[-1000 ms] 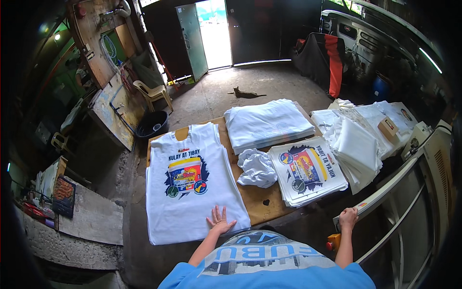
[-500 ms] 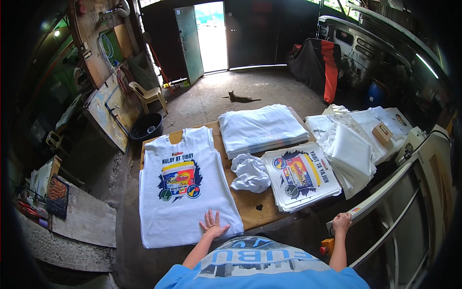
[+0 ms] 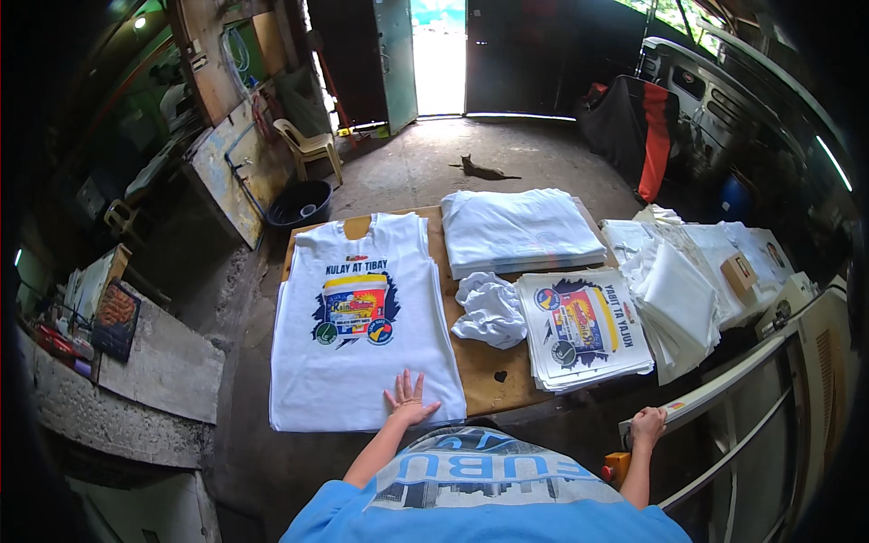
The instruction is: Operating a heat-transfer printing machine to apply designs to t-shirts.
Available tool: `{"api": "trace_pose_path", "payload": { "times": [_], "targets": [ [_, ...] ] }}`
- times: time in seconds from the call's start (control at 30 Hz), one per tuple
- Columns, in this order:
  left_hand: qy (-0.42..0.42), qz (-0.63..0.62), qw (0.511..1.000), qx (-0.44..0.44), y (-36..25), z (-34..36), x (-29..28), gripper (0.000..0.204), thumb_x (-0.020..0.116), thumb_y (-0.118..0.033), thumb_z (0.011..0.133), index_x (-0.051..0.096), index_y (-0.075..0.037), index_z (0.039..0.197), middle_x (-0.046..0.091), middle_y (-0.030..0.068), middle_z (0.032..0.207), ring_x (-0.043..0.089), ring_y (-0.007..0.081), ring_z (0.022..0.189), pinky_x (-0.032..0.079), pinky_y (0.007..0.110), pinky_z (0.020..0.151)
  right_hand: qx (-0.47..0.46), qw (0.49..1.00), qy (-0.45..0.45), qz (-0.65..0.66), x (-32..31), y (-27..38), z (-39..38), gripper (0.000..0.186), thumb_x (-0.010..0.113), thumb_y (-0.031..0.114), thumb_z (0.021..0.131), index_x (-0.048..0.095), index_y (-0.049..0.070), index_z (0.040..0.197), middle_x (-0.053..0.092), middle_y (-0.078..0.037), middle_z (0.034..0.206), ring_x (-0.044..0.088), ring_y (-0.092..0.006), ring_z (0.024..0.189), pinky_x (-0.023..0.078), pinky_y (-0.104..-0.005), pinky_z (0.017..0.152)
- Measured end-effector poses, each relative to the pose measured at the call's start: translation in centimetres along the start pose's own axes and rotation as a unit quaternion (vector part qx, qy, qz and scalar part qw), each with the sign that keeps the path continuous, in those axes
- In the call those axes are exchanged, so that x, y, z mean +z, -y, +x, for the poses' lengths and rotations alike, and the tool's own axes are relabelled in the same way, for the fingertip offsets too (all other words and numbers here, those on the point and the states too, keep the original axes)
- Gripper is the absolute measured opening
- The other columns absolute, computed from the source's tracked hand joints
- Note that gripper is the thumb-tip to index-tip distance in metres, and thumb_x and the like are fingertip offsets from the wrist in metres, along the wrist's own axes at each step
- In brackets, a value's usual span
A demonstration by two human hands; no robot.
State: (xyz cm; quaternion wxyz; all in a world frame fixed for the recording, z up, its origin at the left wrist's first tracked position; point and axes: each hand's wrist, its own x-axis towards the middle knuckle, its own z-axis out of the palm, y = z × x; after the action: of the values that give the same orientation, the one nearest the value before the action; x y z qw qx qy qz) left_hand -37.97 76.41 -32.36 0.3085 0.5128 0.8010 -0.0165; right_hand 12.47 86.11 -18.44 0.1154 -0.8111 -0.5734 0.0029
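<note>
My left hand [image 3: 409,404] lies flat, fingers spread, on the lower part of a white sleeveless shirt [image 3: 353,380] with a colorful bucket print, on top of a stack at the left of the tabletop [image 3: 489,380]. My right hand [image 3: 648,425] is wrapped round the pale metal handle bar [image 3: 706,383] of a machine at the lower right, just above an orange box with a red button [image 3: 615,467]. A crumpled white cloth [image 3: 489,308] sits beside the shirt, next to printed sheets [image 3: 584,330]. A folded white fabric stack [image 3: 520,231] lies behind them.
Loose white fabric [image 3: 670,281] and a small cardboard box [image 3: 740,279] pile up at the right. Beyond the table are a black tub [image 3: 299,208], plastic chair [image 3: 308,149], lying cat [image 3: 480,168], covered object [image 3: 615,131] and open doorway [image 3: 441,59]. A concrete ledge [image 3: 145,398] runs along the left.
The camera's view has shifted slightly, moving the room within the picture. Both my hands stay where they were, the left spread on the shirt, the right holding the bar.
</note>
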Motion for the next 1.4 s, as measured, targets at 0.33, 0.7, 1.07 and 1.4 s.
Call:
{"api": "trace_pose_path", "payload": {
  "times": [0.33, 0.7, 1.07, 1.4],
  "targets": [
    [0.032, 0.016, 0.999, -0.001, -0.4, -0.1, -0.4, 0.100, 0.041, -0.073, 0.069, -0.014, -0.025, 0.138, -0.029, 0.0095, 0.140, -0.027, 0.0303, 0.128, -0.012, 0.065, 0.093, 0.018, 1.000, 0.000, 0.006, 0.2, -0.3, -0.2, 0.015, 0.051, 0.010, 0.072, 0.064, 0.003, 0.072, 0.058, -0.014, 0.091, 0.047, -0.0269, 0.104, 0.037, -0.0490, 0.089],
    [0.018, 0.014, 1.000, -0.003, -0.3, 0.1, -0.3, 0.100, 0.041, -0.074, 0.069, -0.012, -0.026, 0.138, -0.029, 0.0098, 0.140, -0.026, 0.0307, 0.129, -0.012, 0.066, 0.093, 0.001, 1.000, 0.011, -0.004, 0.3, -0.2, 0.0, 0.015, 0.050, 0.009, 0.073, 0.064, 0.004, 0.073, 0.058, -0.011, 0.093, 0.046, -0.0253, 0.106, 0.037, -0.0488, 0.089],
    [0.016, 0.005, 1.000, -0.009, 0.0, 0.0, 0.0, 0.096, 0.041, -0.072, 0.070, -0.010, -0.027, 0.139, -0.027, 0.0087, 0.141, -0.022, 0.0297, 0.130, -0.010, 0.064, 0.095, 0.011, 1.000, 0.021, 0.002, -0.2, 0.2, 0.1, 0.015, 0.050, 0.008, 0.075, 0.063, 0.003, 0.073, 0.057, -0.013, 0.093, 0.045, -0.0267, 0.106, 0.037, -0.0502, 0.090],
    [0.019, 0.011, 1.000, 0.005, -0.6, -0.1, -0.6, 0.096, 0.041, -0.071, 0.071, -0.011, -0.026, 0.138, -0.028, 0.0092, 0.140, -0.024, 0.0301, 0.130, -0.010, 0.064, 0.095, 0.014, 1.000, 0.008, -0.005, 0.5, -0.9, 0.0, 0.015, 0.050, 0.009, 0.074, 0.063, 0.004, 0.072, 0.058, -0.012, 0.092, 0.045, -0.0266, 0.107, 0.038, -0.0498, 0.088]
  ]
}}
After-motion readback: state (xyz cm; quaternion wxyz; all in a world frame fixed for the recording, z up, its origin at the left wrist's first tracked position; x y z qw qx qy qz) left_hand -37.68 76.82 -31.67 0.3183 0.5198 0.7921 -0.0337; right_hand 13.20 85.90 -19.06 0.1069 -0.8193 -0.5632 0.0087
